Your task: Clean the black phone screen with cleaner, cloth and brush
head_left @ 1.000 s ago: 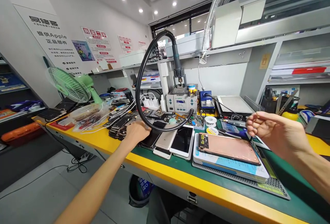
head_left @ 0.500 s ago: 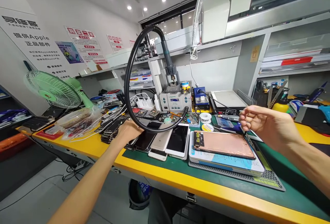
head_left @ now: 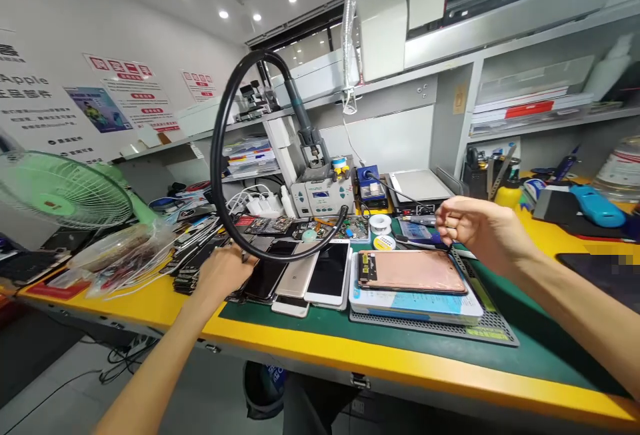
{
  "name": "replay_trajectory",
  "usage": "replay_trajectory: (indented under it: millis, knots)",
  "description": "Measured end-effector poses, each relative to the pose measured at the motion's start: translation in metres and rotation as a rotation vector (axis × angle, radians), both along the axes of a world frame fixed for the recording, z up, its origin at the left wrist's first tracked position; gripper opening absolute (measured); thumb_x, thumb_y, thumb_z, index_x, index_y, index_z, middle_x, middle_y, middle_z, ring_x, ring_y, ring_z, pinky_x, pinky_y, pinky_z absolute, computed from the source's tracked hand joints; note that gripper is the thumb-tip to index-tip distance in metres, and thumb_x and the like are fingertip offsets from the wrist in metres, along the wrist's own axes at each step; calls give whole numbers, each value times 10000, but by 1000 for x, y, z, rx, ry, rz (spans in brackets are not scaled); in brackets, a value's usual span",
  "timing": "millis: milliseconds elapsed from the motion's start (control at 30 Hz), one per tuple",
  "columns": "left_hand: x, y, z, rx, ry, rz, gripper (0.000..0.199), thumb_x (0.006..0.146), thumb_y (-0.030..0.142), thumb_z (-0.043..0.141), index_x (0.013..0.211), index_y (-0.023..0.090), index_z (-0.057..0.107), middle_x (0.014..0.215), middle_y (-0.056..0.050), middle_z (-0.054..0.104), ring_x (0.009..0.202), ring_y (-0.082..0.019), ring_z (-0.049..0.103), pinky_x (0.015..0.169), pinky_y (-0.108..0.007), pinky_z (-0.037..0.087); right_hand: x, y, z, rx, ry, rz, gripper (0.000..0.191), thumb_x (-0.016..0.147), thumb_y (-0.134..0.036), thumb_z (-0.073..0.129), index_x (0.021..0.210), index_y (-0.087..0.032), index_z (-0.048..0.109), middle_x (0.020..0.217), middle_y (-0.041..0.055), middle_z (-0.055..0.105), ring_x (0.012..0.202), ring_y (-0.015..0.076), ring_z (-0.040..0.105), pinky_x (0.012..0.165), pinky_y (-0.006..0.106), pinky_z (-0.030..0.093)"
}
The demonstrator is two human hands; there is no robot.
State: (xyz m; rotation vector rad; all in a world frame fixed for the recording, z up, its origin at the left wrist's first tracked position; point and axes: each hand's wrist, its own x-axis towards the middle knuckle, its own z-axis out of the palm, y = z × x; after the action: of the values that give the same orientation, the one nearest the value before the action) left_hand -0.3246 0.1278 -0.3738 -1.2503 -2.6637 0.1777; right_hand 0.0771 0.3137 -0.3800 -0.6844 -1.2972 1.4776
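Observation:
My left hand (head_left: 224,273) is over the left end of a row of phones, fingers curled down beside a dark phone (head_left: 270,275). What those fingers grip is hidden. Right of it lie a gold phone (head_left: 296,277) and a phone with a white frame (head_left: 327,271). My right hand (head_left: 477,229) is raised near the far right corner of a pink-backed phone panel (head_left: 413,271), fingertips pinched. A thin dark piece shows under them, too small to name. The panel rests on a white and blue box (head_left: 415,307).
A black hose (head_left: 217,155) loops up in front of the grey hot-air station (head_left: 325,203). At left stand stacked phone parts (head_left: 187,278) and a green fan (head_left: 65,188). A solder spool (head_left: 380,224) sits behind the panel. A yellow bench edge (head_left: 320,345) runs along the front.
The view has turned to the right, so the bench things sit further left. My left hand has shifted slightly left along the phones. My right hand keeps its place by the panel, still pinched.

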Motion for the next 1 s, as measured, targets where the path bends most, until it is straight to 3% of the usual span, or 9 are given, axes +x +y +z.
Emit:
replay_trajectory:
  millis: [67, 167, 233, 300, 367, 433, 533, 633, 1000]
  knots:
    - [17, -18, 8, 0, 42, 20, 454, 998, 438, 371, 1002, 132, 707, 1003, -231, 732, 1016, -428, 683, 765, -476, 497, -1, 0, -3, 27, -30, 32, 209, 665, -335, 771, 634, -149, 680, 645, 62, 614, 541, 155, 565, 468, 267, 454]
    - [55, -47, 20, -67, -37, -67, 488, 973, 551, 347, 842, 238, 699, 733, -109, 717, 734, -351, 690, 642, -424, 469, -2, 0, -6, 80, -96, 44, 212, 637, -317, 800, 623, -137, 690, 592, 49, 617, 484, 128, 540, 452, 244, 420]
    - [86, -55, 25, -4, -190, -356, 454, 949, 588, 393, 908, 262, 707, 762, -69, 715, 666, -279, 662, 601, -377, 468, -4, 2, -8, 101, -132, 35, 209, 618, -312, 805, 636, -136, 694, 586, 41, 627, 452, 115, 519, 429, 238, 405]
    - [118, -45, 29, 128, -250, -743, 367, 958, 520, 463, 1003, 256, 713, 940, -77, 730, 834, -261, 676, 736, -370, 503, -6, 5, -10, 109, -149, 0, 193, 606, -296, 794, 674, -141, 701, 583, 24, 625, 447, 109, 508, 411, 230, 402]
    - [146, -18, 30, 136, -287, -1054, 268, 981, 392, 498, 1092, 241, 689, 1085, -88, 707, 1008, -253, 643, 902, -373, 483, -7, 9, -12, 107, -155, -51, 175, 592, -267, 767, 702, -147, 703, 572, 10, 615, 462, 115, 514, 392, 222, 399]
    - [167, 17, 31, 90, -329, -1186, 270, 953, 337, 557, 1175, 216, 651, 1180, -104, 677, 1114, -260, 597, 979, -380, 454, -6, 14, -14, 102, -158, -90, 138, 585, -242, 727, 682, -150, 691, 564, 10, 611, 471, 121, 518, 372, 220, 393]
    - [186, 64, 31, -68, -370, -1197, 324, 849, 382, 658, 1131, 222, 654, 1110, -93, 680, 1042, -278, 607, 883, -371, 477, -5, 20, -17, 94, -159, -112, 90, 586, -220, 683, 647, -154, 673, 563, 13, 613, 466, 124, 517, 350, 220, 386]
    - [191, 88, 30, -193, -380, -1175, 352, 818, 389, 657, 1135, 235, 658, 1033, -71, 689, 935, -264, 632, 789, -341, 471, -4, 23, -19, 91, -154, -104, 72, 596, -205, 664, 650, -158, 671, 579, 15, 627, 479, 128, 532, 348, 216, 395]
    - [188, 98, 34, -252, -341, -1133, 486, 819, 454, 664, 1268, 274, 613, 1118, -66, 706, 959, -268, 666, 801, -333, 461, -4, 21, -19, 71, -158, -58, 84, 597, -198, 642, 662, -154, 673, 566, 9, 630, 476, 129, 549, 347, 208, 400]
